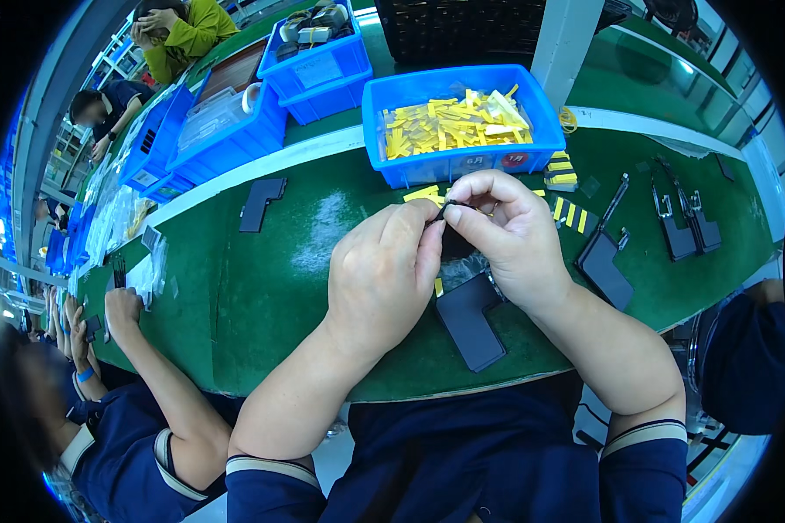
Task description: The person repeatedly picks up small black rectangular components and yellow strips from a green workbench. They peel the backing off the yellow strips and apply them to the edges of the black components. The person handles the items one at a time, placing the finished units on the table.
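My left hand (377,275) and my right hand (513,235) meet over the table, fingertips pinched on a small black strip (447,209). Most of that strip is hidden by the fingers, so I cannot tell its full shape. Below my right hand lies a flat black L-shaped part (471,322), its upper end partly covered by that hand. Farther right rests another black L-shaped part (605,268) with a thin tail. Beyond it are two similar parts with cables, one dark part (675,235) beside another (706,230). Yellow strips (423,193) show behind my fingers.
A blue bin (436,170) full of yellow strips stands behind my hands. Striped yellow-and-black pieces (572,215) lie right of them. At the left are a lone black part (261,206), white powdery marks (323,234), blue bins (231,144) and a co-worker's arm (161,362).
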`<state>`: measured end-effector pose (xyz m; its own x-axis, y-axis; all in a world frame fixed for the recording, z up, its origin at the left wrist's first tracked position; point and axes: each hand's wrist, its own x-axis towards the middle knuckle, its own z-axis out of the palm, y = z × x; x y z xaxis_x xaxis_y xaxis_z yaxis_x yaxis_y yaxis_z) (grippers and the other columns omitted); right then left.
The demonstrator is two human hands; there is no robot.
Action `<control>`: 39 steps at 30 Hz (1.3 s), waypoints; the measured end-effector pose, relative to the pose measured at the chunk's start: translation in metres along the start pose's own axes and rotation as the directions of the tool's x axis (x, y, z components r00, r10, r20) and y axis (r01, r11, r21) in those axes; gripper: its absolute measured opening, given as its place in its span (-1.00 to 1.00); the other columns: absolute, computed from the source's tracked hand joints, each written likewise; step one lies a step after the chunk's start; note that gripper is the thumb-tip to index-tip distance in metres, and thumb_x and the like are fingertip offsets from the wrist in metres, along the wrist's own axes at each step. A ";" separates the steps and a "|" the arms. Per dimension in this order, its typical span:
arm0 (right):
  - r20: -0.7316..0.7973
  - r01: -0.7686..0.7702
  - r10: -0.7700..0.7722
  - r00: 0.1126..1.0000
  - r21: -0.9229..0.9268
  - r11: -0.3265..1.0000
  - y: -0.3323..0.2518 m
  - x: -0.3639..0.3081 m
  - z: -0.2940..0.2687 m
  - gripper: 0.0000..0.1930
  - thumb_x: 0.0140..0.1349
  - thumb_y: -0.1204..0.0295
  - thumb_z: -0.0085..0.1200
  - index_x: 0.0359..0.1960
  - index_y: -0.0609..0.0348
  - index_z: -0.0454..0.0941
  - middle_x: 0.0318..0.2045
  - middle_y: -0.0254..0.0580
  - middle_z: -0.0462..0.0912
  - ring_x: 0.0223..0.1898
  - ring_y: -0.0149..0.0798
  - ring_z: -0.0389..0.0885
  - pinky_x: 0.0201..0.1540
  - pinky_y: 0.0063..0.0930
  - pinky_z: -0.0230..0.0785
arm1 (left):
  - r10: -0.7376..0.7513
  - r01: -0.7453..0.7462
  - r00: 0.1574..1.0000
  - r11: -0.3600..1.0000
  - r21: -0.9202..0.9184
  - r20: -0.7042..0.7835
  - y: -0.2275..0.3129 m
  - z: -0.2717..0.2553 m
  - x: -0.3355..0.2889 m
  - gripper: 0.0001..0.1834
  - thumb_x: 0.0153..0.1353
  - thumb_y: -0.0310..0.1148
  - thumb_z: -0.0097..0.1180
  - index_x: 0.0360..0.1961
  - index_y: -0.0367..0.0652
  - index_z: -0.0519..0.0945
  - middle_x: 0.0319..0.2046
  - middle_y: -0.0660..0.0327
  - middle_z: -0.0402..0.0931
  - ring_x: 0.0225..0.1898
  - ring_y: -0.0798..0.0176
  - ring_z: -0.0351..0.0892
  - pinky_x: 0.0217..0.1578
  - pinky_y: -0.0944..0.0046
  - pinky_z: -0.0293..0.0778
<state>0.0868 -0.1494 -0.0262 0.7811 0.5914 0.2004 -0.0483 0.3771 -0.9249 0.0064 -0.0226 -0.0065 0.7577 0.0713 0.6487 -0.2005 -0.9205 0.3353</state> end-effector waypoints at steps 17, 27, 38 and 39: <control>0.039 0.006 -0.010 0.999 0.108 0.994 0.003 0.002 -0.005 -0.91 0.14 0.62 0.09 -0.30 0.26 0.53 -0.33 -0.31 0.56 -0.29 -0.50 0.51 -0.16 -0.62 0.39 | -0.217 0.231 0.973 0.902 -0.366 0.078 -0.007 -0.006 0.007 -0.90 0.00 -0.49 0.25 -0.41 -0.24 0.62 -0.51 0.17 0.59 -0.60 0.33 0.53 -0.61 0.40 0.41; 0.039 -0.044 0.038 0.999 0.178 0.983 0.001 0.002 -0.008 -0.91 0.13 0.62 0.11 -0.31 0.26 0.55 -0.35 -0.32 0.57 -0.29 -0.51 0.51 -0.15 -0.61 0.38 | -0.257 0.324 0.937 0.890 -0.320 0.236 -0.008 -0.018 0.012 -0.89 0.02 -0.48 0.24 -0.38 -0.24 0.64 -0.49 0.18 0.59 -0.48 0.37 0.56 -0.44 0.42 0.44; 0.012 -0.008 0.005 1.000 0.261 0.965 -0.005 0.001 -0.007 -0.90 0.15 0.61 0.10 -0.29 0.24 0.51 -0.31 -0.32 0.54 -0.27 -0.52 0.46 -0.12 -0.62 0.34 | -0.091 0.139 0.980 0.949 -0.282 0.176 -0.015 -0.018 0.013 -0.90 0.07 -0.45 0.19 -0.41 -0.26 0.62 -0.55 0.16 0.55 -0.53 0.25 0.53 -0.49 0.35 0.39; 0.012 -0.002 -0.001 1.000 0.257 0.966 -0.005 0.001 -0.007 -0.90 0.15 0.61 0.09 -0.29 0.24 0.51 -0.31 -0.33 0.54 -0.27 -0.52 0.46 -0.13 -0.62 0.34 | -0.105 0.153 0.978 0.948 -0.279 0.180 -0.015 -0.018 0.013 -0.91 0.07 -0.45 0.19 -0.42 -0.26 0.61 -0.55 0.16 0.55 -0.53 0.25 0.53 -0.50 0.35 0.39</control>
<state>0.0921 -0.1557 -0.0232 0.7734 0.5998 0.2054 -0.2084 0.5464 -0.8112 0.0078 -0.0009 0.0088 0.8740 0.0967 0.4763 -0.2475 -0.7549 0.6074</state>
